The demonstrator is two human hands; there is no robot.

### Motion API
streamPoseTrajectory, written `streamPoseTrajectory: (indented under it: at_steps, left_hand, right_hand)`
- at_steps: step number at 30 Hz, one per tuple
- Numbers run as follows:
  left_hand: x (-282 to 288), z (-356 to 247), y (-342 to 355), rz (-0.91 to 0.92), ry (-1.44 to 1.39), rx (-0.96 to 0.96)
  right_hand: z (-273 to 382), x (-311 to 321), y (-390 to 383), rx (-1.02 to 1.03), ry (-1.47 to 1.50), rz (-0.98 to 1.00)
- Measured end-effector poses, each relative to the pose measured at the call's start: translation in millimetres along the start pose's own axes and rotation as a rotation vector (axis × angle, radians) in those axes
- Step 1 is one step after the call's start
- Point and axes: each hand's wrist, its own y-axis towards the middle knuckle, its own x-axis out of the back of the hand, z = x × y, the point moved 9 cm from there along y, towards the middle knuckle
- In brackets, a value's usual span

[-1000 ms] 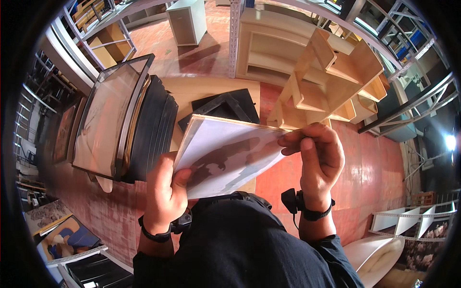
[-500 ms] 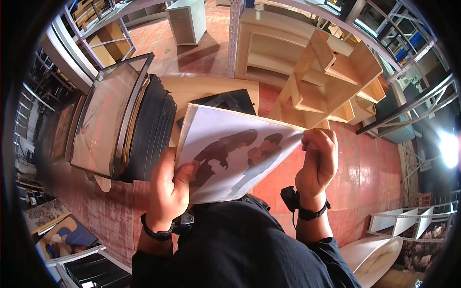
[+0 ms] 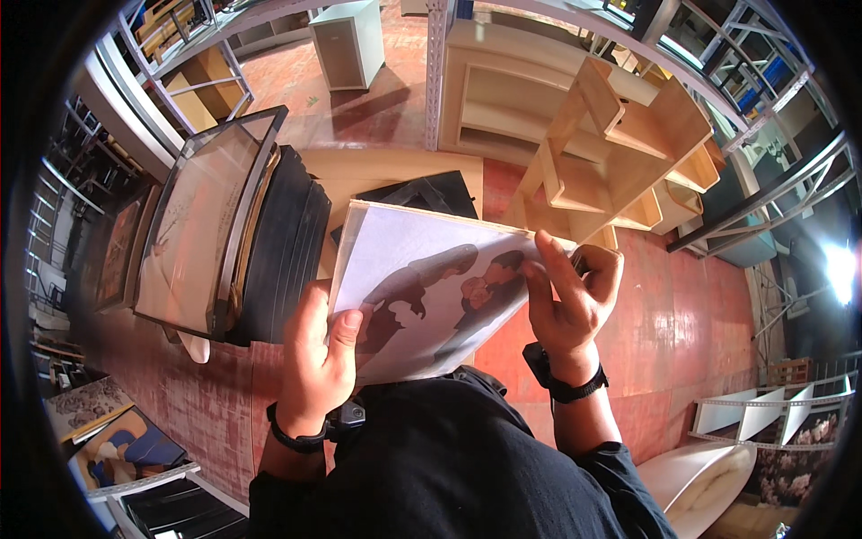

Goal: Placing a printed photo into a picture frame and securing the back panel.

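A flat picture panel [image 3: 404, 242] with a pale lilac ground and two dark-clothed printed figures is held tilted in front of me. At its left edge my left hand [image 3: 316, 355] grips it, thumb on the front and fingers behind. My right hand [image 3: 575, 292] is at the upper right corner, with thumb and forefinger closed on the edge there and the other fingers curled. That corner is partly hidden by the hand. Beyond the panel, a black frame [image 3: 440, 190] lies on a tan board [image 3: 368, 166].
Left of me stands a row of black frames [image 3: 283, 242], with a glazed frame [image 3: 193, 234] leaning at its outer side. A wooden shelf unit [image 3: 620, 144] stands ahead right. A white cabinet [image 3: 348, 45] is farther off. Metal racks and a bright lamp [image 3: 840, 274] line the sides.
My right hand has shifted left along the panel's top edge, its forefinger now stretched out and thumb on the front. The panel has dipped slightly; my left hand keeps its grip.
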Motion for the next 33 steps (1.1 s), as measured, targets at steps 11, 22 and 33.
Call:
streamPoseTrajectory:
  at_steps: [11,22,33]
  left_hand:
    - [-0.6,3.2,-2.1,0.025,0.031,0.006]
    - [-5.0,5.6,-2.0,0.068,0.03,0.041]
    - [-7.6,17.0,-3.1,0.068,-0.014,0.136]
  right_hand:
    - [-4.0,-6.6,8.8,-0.055,0.104,0.021]
    - [-15.3,-19.6,26.2,-0.196,0.301,0.23]
    - [-10.1,-19.8,32.4,-0.125,0.295,0.26]
